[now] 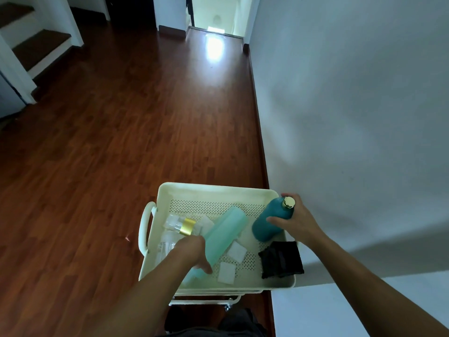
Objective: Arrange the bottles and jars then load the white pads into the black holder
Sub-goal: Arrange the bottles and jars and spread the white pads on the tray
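In the cream cart tray [194, 190]: three white pads [227, 273], one black holder [281, 260] at its right edge. Left hand [192, 251] grips the mint bottle [223, 233], right hand [295, 222] grips the teal bottle [268, 221]; a gold-banded clear bottle [181, 226] lies far left.

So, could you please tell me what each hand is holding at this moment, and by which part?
The right hand holds the dark teal bottle around its upper body, just below the gold cap. The left hand holds the light green bottle near its lower end.
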